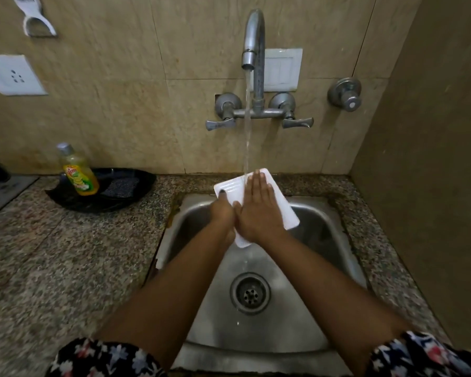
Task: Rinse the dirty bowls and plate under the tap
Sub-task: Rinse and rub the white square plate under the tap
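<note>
Here I am tilting the plate [288, 210] over the sink [324, 227] under the tap [252, 36], my left hand [223, 210] gripping its edge so water sheets off, my right hand [259, 210] rubbing it, fingers flat.

One white plate [288, 213] is over the sink [346, 240], with two hands on it: the left hand [222, 213] and the right hand [259, 210]. One tap [253, 39] runs, with two handles, one [219, 123] at the left and one [297, 122] at the right. At the counter's [65, 254] back edge sit one black dish [131, 197], one soap bottle [78, 172] and one scrubber [121, 186].
</note>
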